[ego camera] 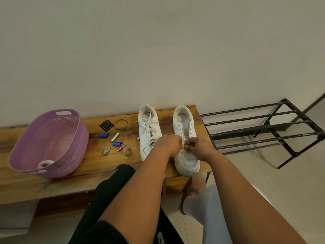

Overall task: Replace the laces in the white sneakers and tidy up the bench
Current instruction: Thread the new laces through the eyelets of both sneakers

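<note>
Left hand: my left hand [173, 142] is curled at the lower eyelets of the right-hand sneaker [186, 140], fingers pinching what I take to be a lace end; the lace itself is too small to make out clearly.
Right hand: my right hand [197, 147] meets it over the same shoe, fingers curled and pinching at the same spot, so both hands work one eyelet row together.
Why there: I judge lacing starts at the toe end, which is why the hands crowd the front of the shoe while its upper eyelets stand bare.
Sneakers: two white ones, side by side on the table [84, 166], toes toward me. The left-hand sneaker [149, 131] carries a loose, greyish lace [149, 127], slack and part undone.
Progress: I judge the task early, one shoe part threaded, the other not yet relaced.
Clutter: between basket and shoes lie two blue caps [104, 135], one silver cylinder [115, 136], one small orange piece [121, 148], one metal tag [106, 151], one clear ring [127, 150], one black square box [106, 125], one twisted band [121, 124] and about three tiny metal bits near the left-hand shoe.
Basket: one purple basket [52, 145] at the left end, holding a white roll [45, 163]; likely where the clutter goes.
Rack: one black metal rack [263, 131] on the floor to the right, likely for the shoes.
</note>
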